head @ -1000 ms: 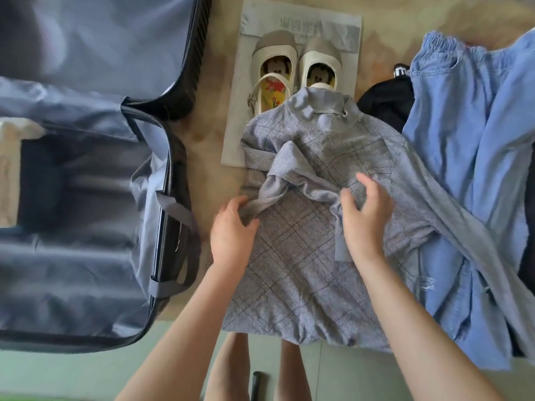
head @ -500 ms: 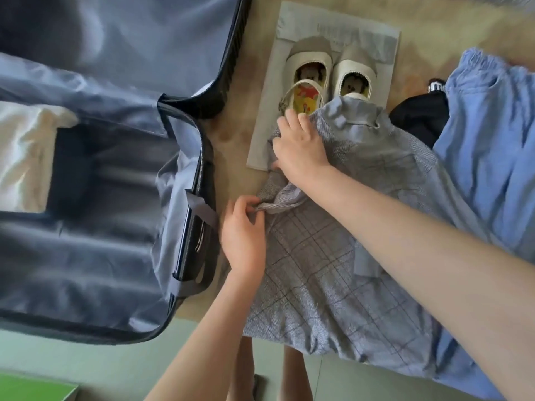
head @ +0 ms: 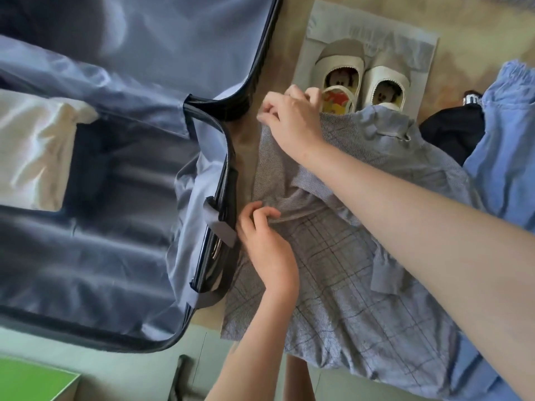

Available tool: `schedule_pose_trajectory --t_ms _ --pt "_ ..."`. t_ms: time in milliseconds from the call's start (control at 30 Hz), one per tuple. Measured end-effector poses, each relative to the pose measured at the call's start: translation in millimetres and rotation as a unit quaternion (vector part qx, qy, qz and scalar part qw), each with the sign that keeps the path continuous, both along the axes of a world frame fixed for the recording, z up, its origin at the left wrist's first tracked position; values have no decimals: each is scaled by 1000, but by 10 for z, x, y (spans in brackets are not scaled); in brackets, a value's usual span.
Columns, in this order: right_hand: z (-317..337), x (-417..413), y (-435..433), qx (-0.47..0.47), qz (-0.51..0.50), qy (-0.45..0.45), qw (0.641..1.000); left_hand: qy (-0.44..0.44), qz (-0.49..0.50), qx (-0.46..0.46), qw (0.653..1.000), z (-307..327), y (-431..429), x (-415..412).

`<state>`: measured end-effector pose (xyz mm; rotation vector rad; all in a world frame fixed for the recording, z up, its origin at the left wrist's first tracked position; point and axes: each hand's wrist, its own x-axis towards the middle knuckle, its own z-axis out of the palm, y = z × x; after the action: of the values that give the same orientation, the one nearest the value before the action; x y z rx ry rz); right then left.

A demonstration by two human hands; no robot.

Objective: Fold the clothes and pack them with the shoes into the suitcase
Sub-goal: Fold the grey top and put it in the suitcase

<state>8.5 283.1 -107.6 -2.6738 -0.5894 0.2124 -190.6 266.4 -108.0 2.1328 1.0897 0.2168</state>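
Observation:
A grey checked top (head: 356, 273) lies spread on the tan surface, collar toward the shoes. My left hand (head: 265, 241) pinches its left edge beside the suitcase. My right hand (head: 291, 117) reaches across and grips the top's far left shoulder, close to the shoes. A pair of cream shoes (head: 362, 79) with cartoon insoles stands on a grey bag (head: 318, 27), heels partly under the collar. The open suitcase (head: 95, 256) with blue-grey lining fills the left side, and a white cloth (head: 34, 151) lies in it.
Light blue trousers (head: 509, 151) lie at the right, with a black garment (head: 451, 137) between them and the top. A suitcase strap (head: 218, 224) hangs over the rim near my left hand. A green object (head: 31, 380) shows at the bottom left corner.
My right hand left the bunched sleeve at the middle of the top and moved up to its far left shoulder. The left sleeve has been pulled out leftward. The camera shifted left.

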Motion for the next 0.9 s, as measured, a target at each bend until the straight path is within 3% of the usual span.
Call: schedule_pose_trajectory --t_ms 167,333,433,533,633,733,900 --pt "39 -62 41 -51 53 9 997 39 -126 46 990 -77 90 -123" --pt "39 -120 -126 -93 110 -74 987 91 -289 97 948 -284 172 -260" --pt "-23 -209 -277 -201 149 -70 966 134 -364 133 912 -329 203 -372" --pt "-35 -294 -304 -300 146 -92 938 172 -379 149 897 -379 243 -460" --pt "-44 -332 -260 -276 150 -71 947 208 -383 159 886 -476 268 -501" --pt "-61 -286 -222 -232 91 -74 966 240 -375 169 879 -518 235 -488" --pt "-110 -266 -217 -294 121 -63 946 246 -346 160 891 -536 185 -413"
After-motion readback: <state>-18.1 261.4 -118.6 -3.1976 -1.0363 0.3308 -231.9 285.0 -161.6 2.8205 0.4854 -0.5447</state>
